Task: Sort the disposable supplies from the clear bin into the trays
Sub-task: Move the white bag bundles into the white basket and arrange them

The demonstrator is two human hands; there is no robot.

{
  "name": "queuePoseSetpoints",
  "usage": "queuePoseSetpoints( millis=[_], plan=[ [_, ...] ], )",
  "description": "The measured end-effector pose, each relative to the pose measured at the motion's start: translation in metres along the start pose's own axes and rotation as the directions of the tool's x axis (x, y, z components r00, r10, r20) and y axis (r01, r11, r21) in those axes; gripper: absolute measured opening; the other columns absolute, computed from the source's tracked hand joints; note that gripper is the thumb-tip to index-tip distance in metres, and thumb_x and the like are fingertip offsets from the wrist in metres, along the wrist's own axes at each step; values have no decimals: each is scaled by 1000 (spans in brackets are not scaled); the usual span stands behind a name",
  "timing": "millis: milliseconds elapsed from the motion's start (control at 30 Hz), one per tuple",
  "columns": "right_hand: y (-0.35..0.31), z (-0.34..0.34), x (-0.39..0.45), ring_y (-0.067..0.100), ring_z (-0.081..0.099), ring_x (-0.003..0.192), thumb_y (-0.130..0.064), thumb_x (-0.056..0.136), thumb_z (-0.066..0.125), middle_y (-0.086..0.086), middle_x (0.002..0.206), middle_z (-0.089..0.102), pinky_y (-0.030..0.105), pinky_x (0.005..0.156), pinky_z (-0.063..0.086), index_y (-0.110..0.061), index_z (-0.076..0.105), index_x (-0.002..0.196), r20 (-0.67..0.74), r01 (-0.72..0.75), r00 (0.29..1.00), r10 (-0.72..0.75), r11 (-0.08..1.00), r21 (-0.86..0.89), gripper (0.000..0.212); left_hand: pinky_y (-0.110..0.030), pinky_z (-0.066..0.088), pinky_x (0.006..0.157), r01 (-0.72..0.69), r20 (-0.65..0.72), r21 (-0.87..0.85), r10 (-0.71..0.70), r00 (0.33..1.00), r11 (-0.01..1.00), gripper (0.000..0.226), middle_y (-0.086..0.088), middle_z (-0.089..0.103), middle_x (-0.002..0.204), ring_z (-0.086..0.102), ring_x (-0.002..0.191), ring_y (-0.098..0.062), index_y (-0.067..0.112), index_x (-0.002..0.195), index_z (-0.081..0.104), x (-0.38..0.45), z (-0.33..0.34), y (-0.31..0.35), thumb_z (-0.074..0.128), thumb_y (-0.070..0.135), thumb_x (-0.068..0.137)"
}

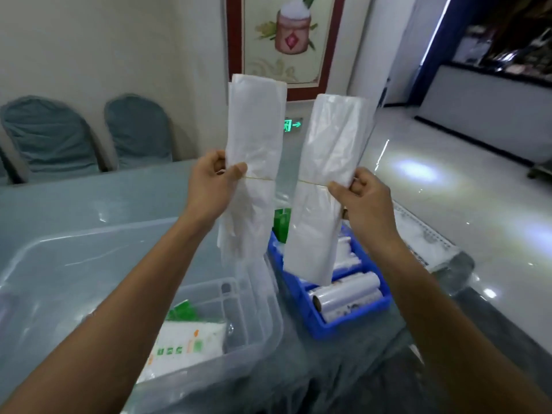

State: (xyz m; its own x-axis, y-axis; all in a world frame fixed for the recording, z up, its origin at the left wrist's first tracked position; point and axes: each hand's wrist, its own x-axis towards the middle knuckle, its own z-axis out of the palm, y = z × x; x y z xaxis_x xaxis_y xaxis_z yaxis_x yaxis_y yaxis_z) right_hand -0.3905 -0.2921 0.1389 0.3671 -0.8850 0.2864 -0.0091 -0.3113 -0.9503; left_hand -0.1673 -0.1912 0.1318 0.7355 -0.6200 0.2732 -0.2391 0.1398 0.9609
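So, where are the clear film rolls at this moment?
In the head view, the film rolls lie in the near end of the blue tray, right of the clear bin and below the right hand.

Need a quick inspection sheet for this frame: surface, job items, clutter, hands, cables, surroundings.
Surface: glossy grey-blue table, reflective.
Job's things: two banded bundles of clear plastic bags, left bundle and right bundle, both held up above the table; clear bin holds a white printed pack and a green packet; blue tray holds film rolls.
Clutter: green box behind the blue tray; white ridged item at the table's right edge, unclear.
Hands: left hand pinches the left bundle at its band; right hand pinches the right bundle likewise.
Cables: nothing seen.
Surroundings: two covered chairs, framed picture, green exit sign, shiny floor.
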Motion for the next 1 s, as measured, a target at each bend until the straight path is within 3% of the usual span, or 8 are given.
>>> queuePoseSetpoints(
  millis=[133,267,333,433,600,800,900,1000],
  plan=[
    [11,-96,3,8,73,85,-12,88,71,-5,98,76,24,72,59,-15,67,108,-78,14,997,-20,997,-76,21,-31,54,66,-3,78,-28,5,997,1000,8,1,74,85,65,69,-8,20,90,67,-17,95,16,73,14,87],
    [37,-183,2,2,70,87,-20,89,72,-19,98,71,17,73,57,-27,63,104,-111,-36,994,18,987,-158,19,-35,56,70,10,129,-9,-8,992,1000,10,-4,75,89,64,74,-14,21,90,68,-45,187,14,74,14,85],
    [52,-219,1,5,70,90,-19,88,71,-14,99,72,16,72,55,-26,63,104,-120,-80,991,59,981,-179,19,-35,55,68,27,159,-16,-24,987,999,10,-4,74,84,63,69,-13,20,87,69,-60,228,6,75,13,82],
    [72,-262,-2,8,72,88,-12,88,70,-10,100,75,23,77,57,-21,66,110,-135,-140,984,116,973,-183,24,-35,54,68,97,207,5,-96,974,995,11,-3,73,81,62,67,-12,20,82,69,-78,281,-12,75,11,83],
    [112,-316,0,6,72,87,-7,88,70,-12,95,75,33,83,60,-18,67,110,-156,-228,967,200,955,-190,25,-46,59,79,241,222,29,-241,945,970,7,-10,76,89,71,80,-27,17,84,70,-91,347,-52,77,16,82],
    [164,-350,25,9,69,99,-10,89,70,-5,110,72,36,90,58,-16,64,121,-170,-315,944,283,927,-205,33,-32,56,70,366,229,9,-358,905,930,17,-6,74,92,67,75,-15,3,101,70,-87,415,-104,72,14,88],
    [191,-362,52,7,69,99,-11,90,69,-10,108,71,38,92,57,-19,64,116,-166,-352,933,321,909,-224,28,-36,58,74,434,233,-24,-417,878,901,7,-6,74,95,70,84,-22,11,94,68,-72,451,-134,71,16,90],
    [221,-373,87,10,68,102,-16,90,70,-10,113,71,40,93,57,-20,63,121,-153,-398,917,369,880,-259,32,-33,57,74,476,223,-28,-459,860,879,6,-2,73,91,68,81,-19,11,93,67,-52,488,-163,69,16,91]
  ],
)
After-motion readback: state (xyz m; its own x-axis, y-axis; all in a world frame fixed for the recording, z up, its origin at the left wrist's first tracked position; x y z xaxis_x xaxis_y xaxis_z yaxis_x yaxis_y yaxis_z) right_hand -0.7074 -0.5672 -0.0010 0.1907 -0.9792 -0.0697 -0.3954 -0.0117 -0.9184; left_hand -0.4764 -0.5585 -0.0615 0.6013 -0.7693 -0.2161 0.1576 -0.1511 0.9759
